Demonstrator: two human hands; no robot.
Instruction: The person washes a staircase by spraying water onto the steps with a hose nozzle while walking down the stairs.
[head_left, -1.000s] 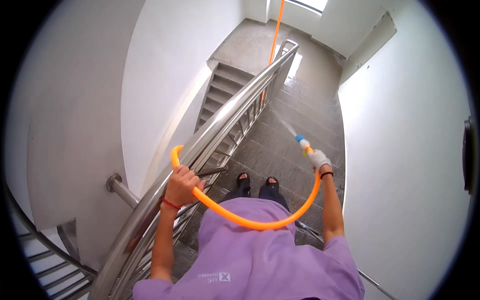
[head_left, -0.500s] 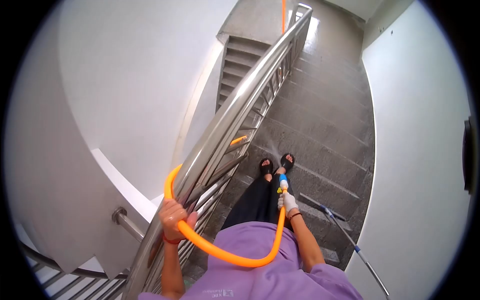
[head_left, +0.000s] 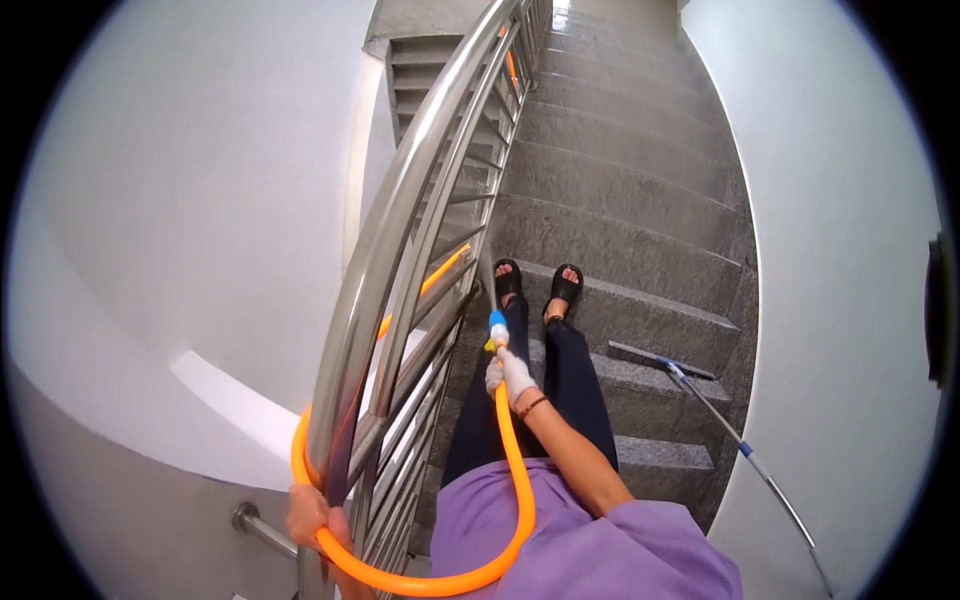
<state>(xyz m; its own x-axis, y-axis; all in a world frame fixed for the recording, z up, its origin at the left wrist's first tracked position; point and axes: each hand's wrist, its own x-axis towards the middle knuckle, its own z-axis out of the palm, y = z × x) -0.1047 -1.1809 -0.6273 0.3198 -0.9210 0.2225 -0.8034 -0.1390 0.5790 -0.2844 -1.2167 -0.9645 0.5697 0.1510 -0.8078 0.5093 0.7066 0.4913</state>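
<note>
My right hand (head_left: 512, 376), in a white glove, is closed around an orange hose (head_left: 521, 480) just behind its blue-tipped spray nozzle (head_left: 498, 322). The nozzle points down the steps, near my left foot. My bare left hand (head_left: 313, 515) is closed on the same hose beside the steel handrail (head_left: 395, 200); part of its fingers is hidden. Between my hands the hose hangs in a loop in front of my body. Another stretch of it passes behind the railing bars.
Wet grey stone steps (head_left: 625, 185) descend ahead of my black sandals (head_left: 565, 284). A long-handled floor squeegee (head_left: 712, 408) leans at the right, its blade on a step beside the white wall (head_left: 850, 300). A lower stair flight (head_left: 425, 75) shows beyond the railing.
My right hand and the nozzle have swung left, closer to the railing. My left hand sits lower in view. The feet have shifted apart, and the view has tilted and turned.
</note>
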